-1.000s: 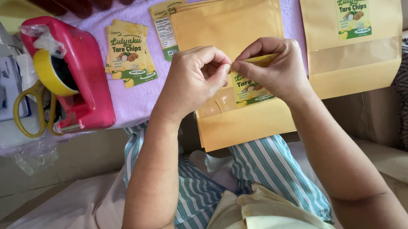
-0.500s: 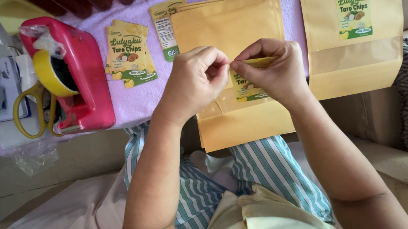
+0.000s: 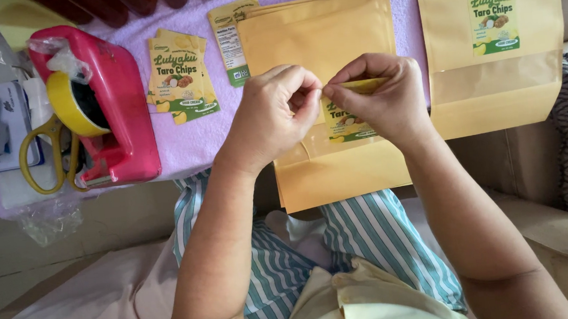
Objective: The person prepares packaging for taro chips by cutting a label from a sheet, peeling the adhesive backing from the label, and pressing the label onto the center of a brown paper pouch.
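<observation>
left hand (image 3: pixel 274 116): pinching edge of sticker (image 3: pixel 348 117)
right hand (image 3: pixel 384 97): gripping sticker top
under hands: tan pouch (image 3: pixel 329 41), second pouch (image 3: pixel 491 42) at right, already labelled
left of pouches: loose stickers (image 3: pixel 179 73), red sealer (image 3: pixel 107 106), yellow scissors (image 3: pixel 44 158)

Two hands, left (image 3: pixel 274 116) and right (image 3: pixel 381 101); one sticker (image 3: pixel 347 119) pinched between them; two kraft pouches (image 3: pixel 329 41) (image 3: pixel 491 42); one small stack of loose stickers (image 3: pixel 179 73); one white nutrition label (image 3: pixel 231 42); one pink tape dispenser (image 3: pixel 114 105); one pair of yellow scissors (image 3: pixel 44 155)

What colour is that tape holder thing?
The tape dispenser is bright pink, seen in the head view.
</observation>
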